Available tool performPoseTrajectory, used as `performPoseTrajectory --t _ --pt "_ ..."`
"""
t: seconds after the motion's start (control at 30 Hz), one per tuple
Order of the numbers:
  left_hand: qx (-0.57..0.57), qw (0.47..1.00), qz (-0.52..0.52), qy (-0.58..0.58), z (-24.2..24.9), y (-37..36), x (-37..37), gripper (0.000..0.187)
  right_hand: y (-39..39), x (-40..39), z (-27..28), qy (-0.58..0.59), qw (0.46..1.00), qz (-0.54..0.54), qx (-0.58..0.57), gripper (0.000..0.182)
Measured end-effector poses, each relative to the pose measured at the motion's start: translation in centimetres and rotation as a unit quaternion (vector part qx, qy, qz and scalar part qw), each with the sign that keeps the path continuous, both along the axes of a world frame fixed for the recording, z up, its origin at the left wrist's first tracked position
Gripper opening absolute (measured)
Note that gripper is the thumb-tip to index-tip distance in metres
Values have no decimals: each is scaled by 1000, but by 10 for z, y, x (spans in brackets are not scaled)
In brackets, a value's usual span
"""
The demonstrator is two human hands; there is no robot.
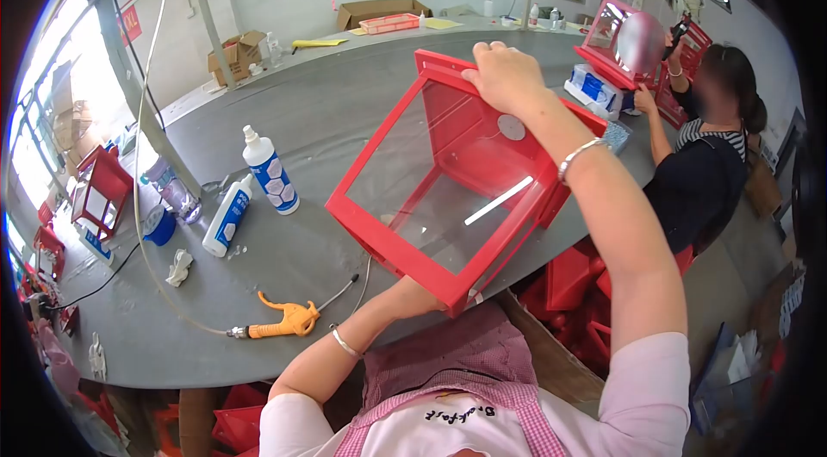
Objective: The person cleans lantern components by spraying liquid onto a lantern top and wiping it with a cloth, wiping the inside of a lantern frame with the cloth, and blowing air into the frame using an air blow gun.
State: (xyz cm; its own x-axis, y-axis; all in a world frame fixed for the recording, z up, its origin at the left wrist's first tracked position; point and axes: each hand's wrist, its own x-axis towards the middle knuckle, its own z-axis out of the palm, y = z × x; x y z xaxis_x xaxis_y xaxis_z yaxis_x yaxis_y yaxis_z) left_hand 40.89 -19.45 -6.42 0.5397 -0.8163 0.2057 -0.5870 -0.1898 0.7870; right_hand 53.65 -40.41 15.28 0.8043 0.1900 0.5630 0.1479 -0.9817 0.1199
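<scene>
Red box (448, 194) is leaning in your right hand (510, 80), which is clasping its far upper rim; your left hand (419, 296) is touching its near lower side, its grip hidden. You are holding it over the near side of the grey table (319, 99), right of an orange air gun (291, 320) and two bottles (274, 177).

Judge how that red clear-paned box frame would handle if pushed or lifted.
The red box frame is probably stiff: its edges look straight while held tilted. It may be light for its size, being largely hollow. Its clear pane shows a bright glare streak, so it could be slippery.
</scene>
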Motion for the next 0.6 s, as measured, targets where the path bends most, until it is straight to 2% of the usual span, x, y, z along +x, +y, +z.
performPoseTrajectory --t 0.1,0.2,0.23,0.3,0.33,0.4,0.43,0.5,0.6 --pt "-61 998 31 17 -10 -4 0 19 -4 -1 -2 -28 999 42 -1 38" --pt "-98 995 -20 -24 -28 4 17 21 -9 -14 0 -109 991 81 15 34" --pt "-40 999 20 -30 -23 10 22 22 -12 -21 3 -111 992 61 17 34" --pt "64 991 112 -38 2 22 25 23 -16 -36 4 -251 954 131 98 29" --pt "109 979 165 -40 15 28 29 22 -21 -41 -4 -249 956 118 100 29" --pt "117 952 225 -169 16 46 47 22 -28 -52 -23 -317 923 137 172 28" --pt "119 954 218 -170 19 53 53 22 -32 -56 -32 -352 901 149 206 28" --pt "192 919 279 -204 24 61 59 21 -43 -55 -63 -347 891 154 247 26" --pt "156 912 275 -261 4 60 54 22 -65 -55 -109 -342 874 152 308 22"
